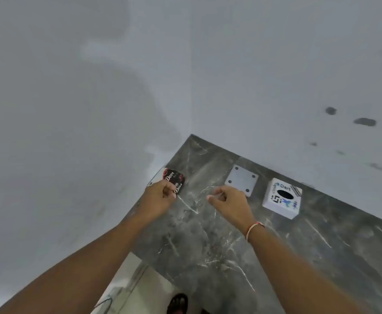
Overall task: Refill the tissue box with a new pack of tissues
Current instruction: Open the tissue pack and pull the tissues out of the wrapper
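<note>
Now the left hand (160, 197) pinches a dark tissue pack (174, 180) at the counter's (208, 245) far left edge, covering its near corner. Its long axis is hard to judge. Right hand (229, 200) hovers loosely curled, holding nothing. Tissue box (281, 198) sits right, opening up.

Pale grey walls (95, 87) meet in a corner behind a dark marble bench (208, 245) veined with white — the right wall carries several dark smudges (364, 121). Below the bench's near edge, light floor (140, 288) shows.
</note>
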